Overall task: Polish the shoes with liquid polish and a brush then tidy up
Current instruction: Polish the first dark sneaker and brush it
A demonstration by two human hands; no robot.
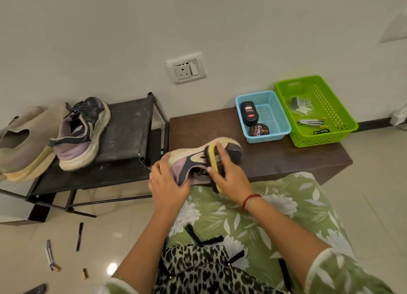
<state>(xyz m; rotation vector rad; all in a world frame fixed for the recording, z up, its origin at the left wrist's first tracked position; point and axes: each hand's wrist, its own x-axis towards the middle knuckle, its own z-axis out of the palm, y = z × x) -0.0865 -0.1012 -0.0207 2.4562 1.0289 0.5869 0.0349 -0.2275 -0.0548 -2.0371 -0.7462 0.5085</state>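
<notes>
Dark brown wooden worktop (275, 161): stands against a white wall and carries two baskets and one shoe.
Black metal shoe rack (123, 135): left of the worktop, touching or just beside it; holds the second navy-and-lilac trainer (81, 133) and, further left, a beige slip-on shoe (22, 144).
Lime-green perforated plastic basket (330, 126): at the worktop's far right end, holding small metal tools; too small to identify.
Light-blue perforated plastic basket (273, 117): touching the green one on its left. Contains a black liquid polish bottle (248, 115) lying down and a round black polish tin (259, 130).
Navy, lilac and cream trainer (198, 159): lying on its side at the worktop's near edge, toe to the right.
Left hand (167, 183): grip wrapped around the trainer's heel.
Right hand (229, 174): grip closed on a yellow-backed shoe brush (212, 159), pressed against the trainer's upper; bristles apparently dark, blurred.
Floor: loose pens (79, 236), lower left.
</notes>
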